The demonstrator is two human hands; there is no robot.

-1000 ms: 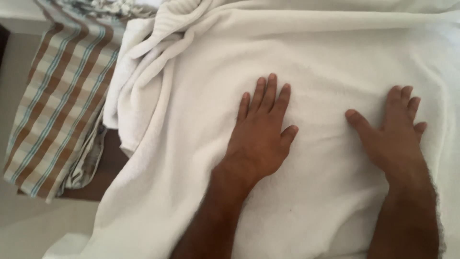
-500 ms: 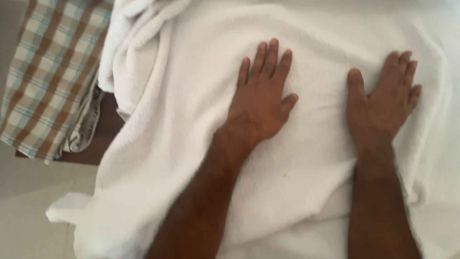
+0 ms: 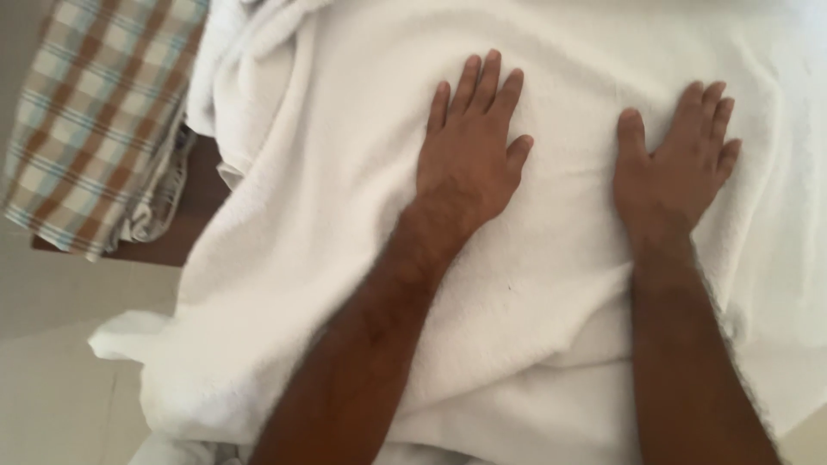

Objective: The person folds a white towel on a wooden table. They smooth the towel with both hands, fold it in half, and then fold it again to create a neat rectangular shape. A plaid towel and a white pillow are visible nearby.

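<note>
- Plainly, the head view, the only one, looks down on a large white towel [image 3: 327, 215] spread over a surface, filling most of the picture.
- The left hand [image 3: 469, 155] lies palm down on the towel near the middle of the view, with its fingers [image 3: 482, 82] released and stretched out flat, close together, and the thumb angled off towards the right hand.
- It grasps nothing; the whole palm presses on the cloth.
- The left forearm [image 3: 370, 344] runs up from the bottom edge at a slant and crosses the near part of the towel.
- The right hand [image 3: 676, 172] rests palm down on the same towel, well to the right of the left hand and apart from it.
- Its fingers [image 3: 711, 108] are likewise released and extended, slightly fanned, with the thumb pointing up along the cloth; it holds nothing.
- The right forearm [image 3: 689, 370] comes almost straight up from the bottom edge.
- Between and around the hands the towel is fairly smooth, while its left side is bunched into thick folds.
- A corner of the towel hangs down at lower left over a pale floor [image 3: 52, 387].
- A checked cloth [image 3: 95, 120] in brown, beige and light blue lies at upper left, just beside the bunched towel edge.
- Under that cloth a strip of dark brown surface [image 3: 185, 232] shows.
</note>
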